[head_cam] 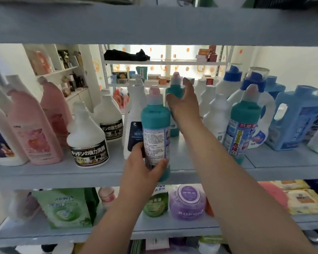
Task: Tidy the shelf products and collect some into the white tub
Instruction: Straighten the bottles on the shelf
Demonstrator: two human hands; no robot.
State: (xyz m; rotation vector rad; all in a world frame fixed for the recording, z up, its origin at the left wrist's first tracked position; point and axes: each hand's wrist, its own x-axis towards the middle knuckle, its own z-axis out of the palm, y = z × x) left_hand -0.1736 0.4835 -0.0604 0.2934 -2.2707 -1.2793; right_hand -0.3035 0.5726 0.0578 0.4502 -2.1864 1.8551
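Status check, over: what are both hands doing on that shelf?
Left hand grips front teal bottle. Right hand on rear teal bottle, grip unclear. White bottles crowd both sides. Tub not in view.

A front teal bottle (pixel 155 125), capped in pale pink with a white-and-blue printed label, shares the grey-blue shelf (pixel 44 173) with a rear teal bottle (pixel 173 92) and a right teal bottle (pixel 243 125) labelled in yellow and red. Around them are pink bottles (pixel 31 129), white bottles (pixel 88 136) with black labels and blue jugs (pixel 297 118). Below are a purple jar (pixel 186 202) and a green-and-white pouch (pixel 66 208).
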